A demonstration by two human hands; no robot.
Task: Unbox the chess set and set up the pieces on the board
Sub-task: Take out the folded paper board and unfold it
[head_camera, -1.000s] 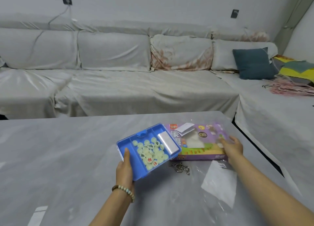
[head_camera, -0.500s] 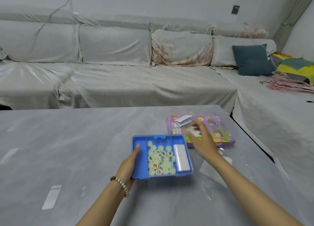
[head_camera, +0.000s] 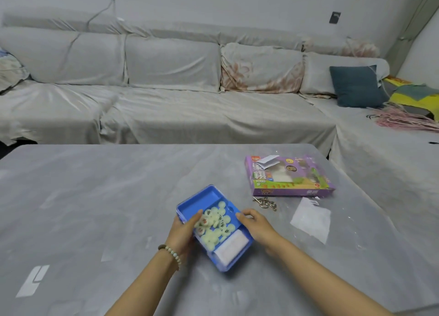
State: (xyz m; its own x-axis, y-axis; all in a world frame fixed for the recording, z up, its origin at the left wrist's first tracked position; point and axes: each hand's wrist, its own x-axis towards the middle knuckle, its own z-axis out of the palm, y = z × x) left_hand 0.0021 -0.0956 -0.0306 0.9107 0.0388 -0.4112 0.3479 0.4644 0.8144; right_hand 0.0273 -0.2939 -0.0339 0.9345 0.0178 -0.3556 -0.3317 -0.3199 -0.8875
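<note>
L thumb (head_camera: 199, 214) is hooked over the left wall and lying on the discs. Other L fingers are hidden under the tray, so this reads as a clamp on the wall, not a pick. R fingertips (head_camera: 242, 214) are curled together over the opposite wall, thumb side out of view. So left hand (head_camera: 184, 231) and right hand (head_camera: 257, 226) both hold the blue tray (head_camera: 202, 198) between them, just in front of the body, mid-table.

Key relation: the chess pieces (head_camera: 215, 230) sit right under the L thumb, heaped in the middle compartment. L hand is nearer to them; R only steadies. The tray's long axis runs far-to-near, with the near end slanted to the person's right. The white wrapped packet (head_camera: 232, 246) lies across that near end, maybe the folded board, can't confirm.

Materials: tray is glossy hard plastic w/ low walls. Pieces are pale greenish round discs, smooth, w/ red and black characters, loose and likely to slide. Packet looks film-wrapped.

Further out: purple box (head_camera: 292, 180) far right, metal rings (head_camera: 266, 202) beside it, clear plastic bag (head_camera: 311, 219) flat on the grey marbled table (head_camera: 95, 196). Bead bracelet (head_camera: 171, 252) on the L wrist.
</note>
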